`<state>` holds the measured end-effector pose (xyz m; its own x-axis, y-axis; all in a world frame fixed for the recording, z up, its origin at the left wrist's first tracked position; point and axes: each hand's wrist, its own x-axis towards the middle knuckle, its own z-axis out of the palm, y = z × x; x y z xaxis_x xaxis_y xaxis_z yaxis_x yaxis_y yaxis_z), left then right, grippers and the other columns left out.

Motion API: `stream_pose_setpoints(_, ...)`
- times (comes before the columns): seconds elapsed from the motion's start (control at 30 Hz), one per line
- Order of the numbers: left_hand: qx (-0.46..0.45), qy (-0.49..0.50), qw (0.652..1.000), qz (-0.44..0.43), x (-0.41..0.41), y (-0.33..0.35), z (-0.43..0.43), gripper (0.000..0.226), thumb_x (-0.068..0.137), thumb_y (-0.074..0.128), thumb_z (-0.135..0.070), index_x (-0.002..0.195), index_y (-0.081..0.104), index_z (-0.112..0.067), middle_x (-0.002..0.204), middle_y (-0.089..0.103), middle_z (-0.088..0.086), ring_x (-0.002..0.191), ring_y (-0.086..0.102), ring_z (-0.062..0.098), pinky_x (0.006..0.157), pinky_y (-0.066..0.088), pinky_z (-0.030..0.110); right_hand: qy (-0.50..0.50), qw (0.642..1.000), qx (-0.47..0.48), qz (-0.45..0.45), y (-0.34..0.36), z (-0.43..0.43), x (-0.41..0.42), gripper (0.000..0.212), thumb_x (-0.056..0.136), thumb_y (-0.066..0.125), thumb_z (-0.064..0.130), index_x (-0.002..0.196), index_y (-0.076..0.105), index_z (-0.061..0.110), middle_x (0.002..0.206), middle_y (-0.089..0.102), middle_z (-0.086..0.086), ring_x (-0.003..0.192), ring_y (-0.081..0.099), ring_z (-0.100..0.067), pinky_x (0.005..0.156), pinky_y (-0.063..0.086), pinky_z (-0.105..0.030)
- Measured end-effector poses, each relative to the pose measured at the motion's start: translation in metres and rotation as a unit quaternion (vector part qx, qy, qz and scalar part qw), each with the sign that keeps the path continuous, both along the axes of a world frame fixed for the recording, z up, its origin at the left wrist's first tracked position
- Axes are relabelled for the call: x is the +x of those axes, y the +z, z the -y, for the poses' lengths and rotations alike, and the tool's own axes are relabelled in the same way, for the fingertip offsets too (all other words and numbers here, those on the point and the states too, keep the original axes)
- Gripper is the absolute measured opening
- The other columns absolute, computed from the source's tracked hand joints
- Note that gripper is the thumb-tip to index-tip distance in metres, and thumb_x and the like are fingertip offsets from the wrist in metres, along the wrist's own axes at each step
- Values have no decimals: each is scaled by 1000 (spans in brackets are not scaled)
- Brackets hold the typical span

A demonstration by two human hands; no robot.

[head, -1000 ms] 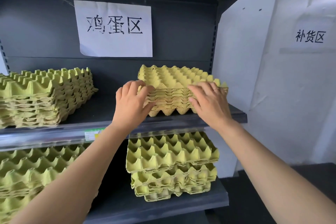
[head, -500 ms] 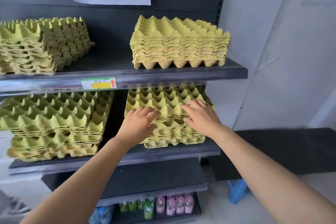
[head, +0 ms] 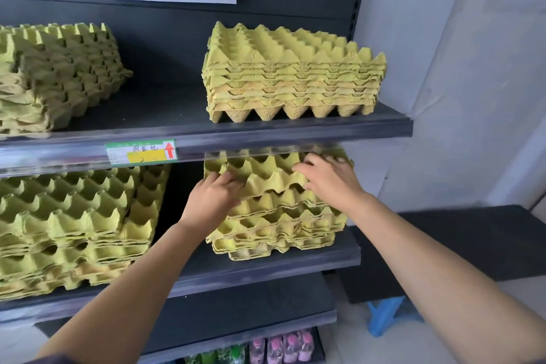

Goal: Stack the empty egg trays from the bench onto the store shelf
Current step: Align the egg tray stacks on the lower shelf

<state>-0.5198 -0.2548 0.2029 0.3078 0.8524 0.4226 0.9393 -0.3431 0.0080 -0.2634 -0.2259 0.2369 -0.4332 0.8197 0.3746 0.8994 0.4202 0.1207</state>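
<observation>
Four stacks of yellow-green empty egg trays sit on the dark store shelf. The upper board carries a neat right stack and a left stack. On the lower board stand a left stack and an uneven right stack. My left hand grips the front left edge of that right stack's top tray, fingers over it and thumb below. My right hand holds the same tray's front right part, fingers spread across its top.
A green and yellow price tag is clipped to the upper board's front rail. Bottles fill the bottom shelf. A dark bench and a blue stool stand to the right, beside a white wall.
My hands have dropped from the upper right stack to the lower right stack and now take hold of its top tray. The view has tilted downwards.
</observation>
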Motion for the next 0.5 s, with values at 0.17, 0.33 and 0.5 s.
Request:
stream_pose_setpoints(0.17, -105, -1, 994, -25, 22, -4, -16, 46, 91, 55, -35, 135, 45, -30, 138, 41, -5, 121, 42, 26, 100, 37, 40, -40, 992, -115, 36, -10, -10, 23, 49, 89, 61, 30, 134, 43, 37, 134, 51, 2, 116, 54, -26, 97, 41, -48)
stream_pose_setpoints(0.33, -154, 28, 985, -75, 29, -23, -14, 62, 89, 55, -42, 143, 29, -29, 145, 32, -5, 129, 36, 26, 105, 29, 38, -53, 983, -170, 56, -34, -12, 22, 46, 93, 54, 29, 136, 36, 33, 137, 50, -1, 128, 42, -28, 100, 39, -49)
stream_pose_setpoints(0.5, -117, 56, 991, -33, 36, -31, -13, 57, 89, 54, -43, 140, 32, -31, 141, 34, -7, 127, 36, 22, 104, 25, 39, -33, 983, -177, 30, -36, -14, 27, 55, 93, 52, 37, 142, 28, 36, 141, 46, -1, 131, 39, -28, 104, 34, -50)
